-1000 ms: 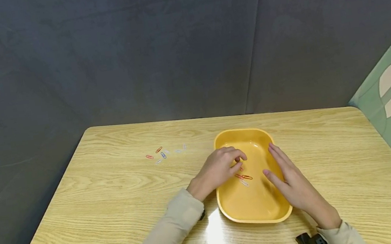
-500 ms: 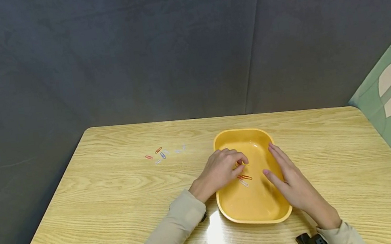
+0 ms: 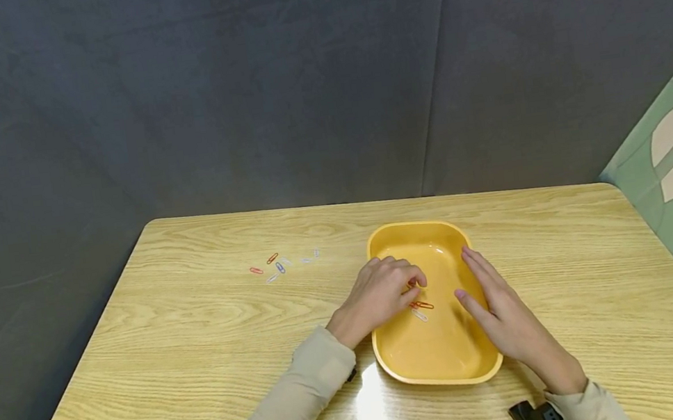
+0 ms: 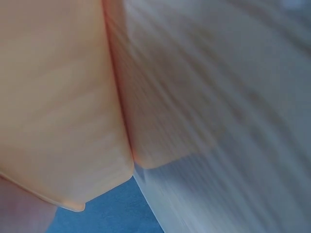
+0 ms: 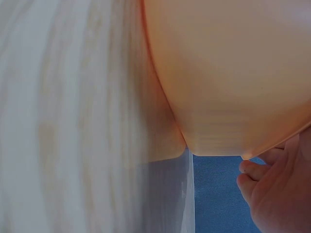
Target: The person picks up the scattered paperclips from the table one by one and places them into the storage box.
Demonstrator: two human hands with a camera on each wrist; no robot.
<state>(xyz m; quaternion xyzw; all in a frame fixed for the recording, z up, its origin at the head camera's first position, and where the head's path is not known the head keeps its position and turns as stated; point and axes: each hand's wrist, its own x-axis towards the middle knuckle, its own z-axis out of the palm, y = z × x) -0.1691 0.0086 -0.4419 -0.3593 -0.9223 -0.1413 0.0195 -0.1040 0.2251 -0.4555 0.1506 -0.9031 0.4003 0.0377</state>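
A yellow tray (image 3: 436, 355) stands right of centre on the table, in the head view. My left hand (image 3: 378, 292) reaches over its left rim, thumb and index finger curled together around a small red paper clip (image 3: 411, 285), partly hidden by the fingers. Just below on the tray floor lie a red-orange paper clip (image 3: 425, 305) and a white paper clip (image 3: 419, 315). My right hand (image 3: 503, 312) rests along the right rim with straight fingers, thumb over the inside. Both wrist views show mostly the tray's outer wall (image 5: 228, 87); the clips are hidden there.
Left of the tray, several loose paper clips lie on the wooden table (image 3: 204, 366), among them a blue paper clip (image 3: 280, 267) and a red paper clip (image 3: 256, 270). A dark curtain (image 3: 273, 105) hangs behind the table's far edge.
My left fingertips have shifted slightly and drawn closer together over the clips in the tray. The right hand has stayed on the rim.
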